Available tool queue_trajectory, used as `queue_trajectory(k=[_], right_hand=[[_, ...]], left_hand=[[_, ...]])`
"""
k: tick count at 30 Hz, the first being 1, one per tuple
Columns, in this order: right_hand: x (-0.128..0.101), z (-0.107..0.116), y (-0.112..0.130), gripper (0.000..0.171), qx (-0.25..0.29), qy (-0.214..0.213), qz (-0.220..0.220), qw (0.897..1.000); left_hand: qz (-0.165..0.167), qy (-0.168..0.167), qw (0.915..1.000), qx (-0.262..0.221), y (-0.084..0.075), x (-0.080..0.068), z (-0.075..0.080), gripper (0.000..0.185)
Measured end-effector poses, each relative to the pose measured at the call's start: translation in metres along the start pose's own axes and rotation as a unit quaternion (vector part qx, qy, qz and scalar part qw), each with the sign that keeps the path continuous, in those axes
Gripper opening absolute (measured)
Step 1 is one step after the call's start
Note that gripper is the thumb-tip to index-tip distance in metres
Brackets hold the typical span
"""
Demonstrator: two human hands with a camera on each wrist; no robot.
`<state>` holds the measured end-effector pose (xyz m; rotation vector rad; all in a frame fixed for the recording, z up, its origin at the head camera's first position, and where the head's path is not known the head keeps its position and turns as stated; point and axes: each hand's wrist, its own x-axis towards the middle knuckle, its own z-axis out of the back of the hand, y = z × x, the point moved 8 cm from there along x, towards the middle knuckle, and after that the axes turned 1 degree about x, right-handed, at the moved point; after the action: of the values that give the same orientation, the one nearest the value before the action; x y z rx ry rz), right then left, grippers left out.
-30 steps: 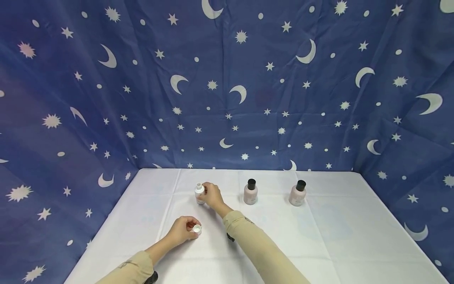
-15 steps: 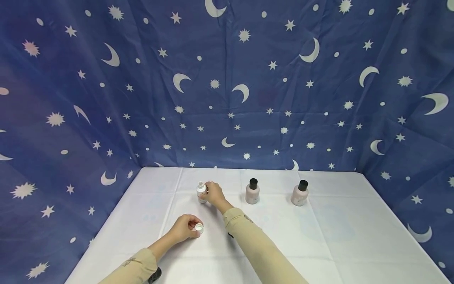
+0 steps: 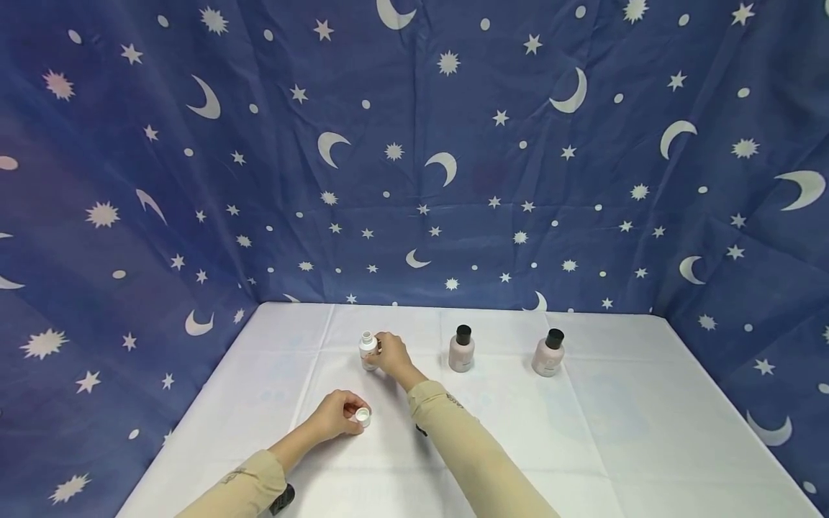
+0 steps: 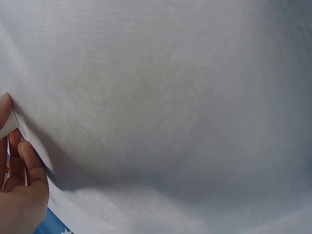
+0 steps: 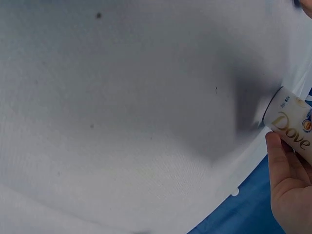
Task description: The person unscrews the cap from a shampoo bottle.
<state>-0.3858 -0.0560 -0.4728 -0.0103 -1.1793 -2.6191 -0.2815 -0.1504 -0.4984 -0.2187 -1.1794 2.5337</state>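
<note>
My right hand [image 3: 393,355] grips a small white bottle [image 3: 367,345] from its right side, at the back left of the table. The bottle stands upright with its neck bare of a cap. Gold "Dove" lettering shows on the bottle [image 5: 291,127] in the right wrist view, where my fingers lie along its side. Nearer the front, my left hand [image 3: 335,416] pinches a small white cap [image 3: 363,416] between thumb and fingers, its hollow side facing up. The left wrist view has only part of the left hand [image 4: 24,195] and a sliver of the cap [image 4: 9,125] at its edge.
Two pink bottles with black caps stand upright to the right: a nearer-to-centre pink bottle [image 3: 461,352] and a farther pink bottle [image 3: 547,355]. A white cloth [image 3: 518,446] covers the table. Behind and beside it hangs a blue curtain [image 3: 388,237] with moons and stars.
The head view has shifted slightly. Both hands keep their holds on the bottle and the cap, with hardly any movement.
</note>
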Motion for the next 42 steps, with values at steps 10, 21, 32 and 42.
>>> queue_trajectory(k=[10, 21, 32, 42], right_hand=[[-0.007, -0.006, -0.010, 0.056, 0.000, 0.037, -0.029, 0.999], [-0.013, 0.008, -0.019, 0.065, -0.028, 0.073, -0.029, 0.996], [-0.027, 0.026, -0.022, 0.062, -0.036, 0.103, -0.019, 0.994], [-0.041, 0.041, -0.029, 0.047, -0.026, 0.104, 0.008, 0.994]], left_hand=[[0.014, 0.016, 0.9998, 0.001, 0.004, 0.002, -0.002, 0.028], [0.014, 0.029, 0.9995, -0.008, 0.004, 0.002, -0.004, 0.029], [0.016, 0.044, 0.9989, -0.006, 0.004, 0.004, -0.006, 0.030], [0.036, 0.046, 0.9983, 0.001, 0.010, 0.001, -0.004, 0.040]])
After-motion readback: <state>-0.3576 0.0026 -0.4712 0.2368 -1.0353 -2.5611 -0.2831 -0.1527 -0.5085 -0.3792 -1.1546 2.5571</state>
